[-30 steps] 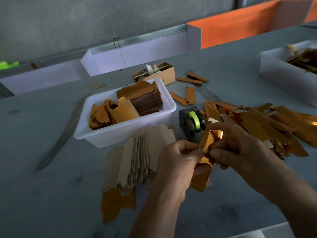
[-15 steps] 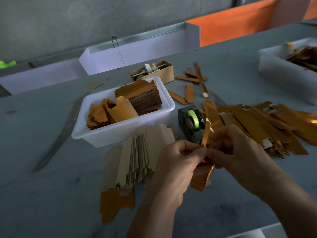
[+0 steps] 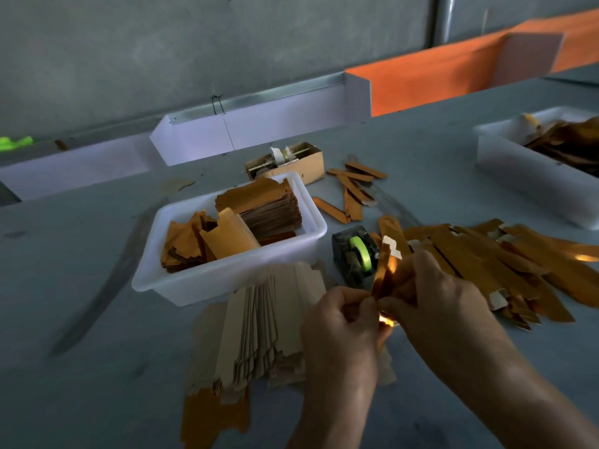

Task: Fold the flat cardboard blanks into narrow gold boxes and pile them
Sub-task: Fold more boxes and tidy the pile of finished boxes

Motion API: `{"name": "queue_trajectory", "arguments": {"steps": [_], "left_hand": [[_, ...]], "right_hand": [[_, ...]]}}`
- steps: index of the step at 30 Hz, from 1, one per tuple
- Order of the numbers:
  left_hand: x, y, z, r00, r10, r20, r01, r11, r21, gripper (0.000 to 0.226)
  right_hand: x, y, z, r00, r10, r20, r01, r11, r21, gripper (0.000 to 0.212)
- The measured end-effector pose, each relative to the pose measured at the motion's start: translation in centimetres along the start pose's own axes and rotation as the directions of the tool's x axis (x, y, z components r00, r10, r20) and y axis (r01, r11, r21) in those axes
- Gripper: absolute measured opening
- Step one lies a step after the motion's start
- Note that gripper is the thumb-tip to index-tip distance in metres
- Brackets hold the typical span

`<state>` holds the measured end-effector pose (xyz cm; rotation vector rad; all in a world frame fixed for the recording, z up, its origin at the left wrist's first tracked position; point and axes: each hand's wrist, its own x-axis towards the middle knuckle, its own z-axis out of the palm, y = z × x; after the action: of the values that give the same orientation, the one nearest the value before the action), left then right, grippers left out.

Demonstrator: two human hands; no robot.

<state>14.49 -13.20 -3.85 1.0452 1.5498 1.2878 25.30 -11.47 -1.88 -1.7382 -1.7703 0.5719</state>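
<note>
While both hands work just in front of the tape dispenser (image 3: 356, 256), the gold blank (image 3: 384, 273) stands nearly upright between them, its long axis running from the fingers up and slightly away, its notched top edge level with the dispenser's green roll. The left hand (image 3: 338, 325) pinches the lower part of the strip from the side towards the fanned stack of flat blanks (image 3: 259, 332), thumb and fingers curled round it; the right hand (image 3: 434, 296) grips it from the opposite side, fingers wrapped over the folded panels. Neither is nearer: they meet on the piece, touching or almost so. By my judgement it is mid-fold, already narrowed but not yet closed. What the coming move turns on is that the pile of finished gold boxes (image 3: 505, 264) lies beyond and beside the right hand, on the far side of the dispenser from the white tub (image 3: 181, 280), so that hand is better placed to set it down.
</note>
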Motion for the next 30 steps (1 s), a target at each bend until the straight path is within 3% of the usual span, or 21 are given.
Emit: {"name": "queue_trajectory", "arguments": {"steps": [3,5,7,9,11,15,19,21,25,28,30], "left_hand": [[0.1,0.3,-0.7,1.0,-0.018,-0.001,0.018,0.999,-0.043,0.013],[0.2,0.6,-1.1,1.0,-0.025,0.014,0.025,0.999,-0.048,0.011],[0.2,0.9,-1.2,0.999,-0.029,0.037,0.03,0.999,-0.027,0.011],[0.1,1.1,-1.2,0.997,-0.047,0.067,0.049,0.998,-0.037,0.012],[0.1,1.3,-1.4,0.992,-0.084,0.096,0.091,0.993,-0.075,0.01],[0.2,1.1,-1.7,0.97,-0.176,0.17,0.202,0.968,-0.147,0.009],[0.9,1.1,-2.5,0.925,-0.279,0.257,0.35,0.89,-0.293,0.04],[1.0,1.3,-2.7,0.91,-0.295,0.291,0.39,0.848,-0.359,0.034],[1.1,0.8,-3.1,0.92,-0.276,0.277,0.346,0.906,-0.246,0.014],[1.1,0.7,-3.6,0.902,-0.274,0.335,0.337,0.93,-0.147,0.018],[0.9,0.7,-3.8,0.911,-0.25,0.33,0.261,0.965,0.01,0.022]], "right_hand": [[0.1,0.3,0.1,0.999,-0.009,-0.041,0.009,1.0,0.0,0.041],[0.1,0.8,0.5,0.999,-0.026,-0.035,0.029,0.995,0.09,0.041],[0.0,1.0,0.9,0.999,0.006,0.046,-0.02,0.95,0.312,0.043],[-0.2,1.1,1.1,0.986,0.055,0.157,-0.134,0.824,0.55,0.043],[-0.1,1.3,1.4,0.978,0.069,0.199,-0.183,0.749,0.637,0.036],[-0.1,1.4,1.5,0.981,0.064,0.183,-0.171,0.729,0.663,0.011],[-0.1,1.3,1.5,0.977,0.048,0.208,-0.185,0.677,0.713,0.013],[-0.3,1.3,1.5,0.973,0.038,0.226,-0.197,0.644,0.739,0.013],[-0.4,1.4,1.8,0.97,0.042,0.241,-0.213,0.63,0.747,0.014],[-0.4,1.2,1.5,0.965,0.024,0.262,-0.212,0.657,0.723,0.012],[0.2,1.4,1.1,0.972,0.051,0.228,-0.198,0.698,0.689,0.011]]}}
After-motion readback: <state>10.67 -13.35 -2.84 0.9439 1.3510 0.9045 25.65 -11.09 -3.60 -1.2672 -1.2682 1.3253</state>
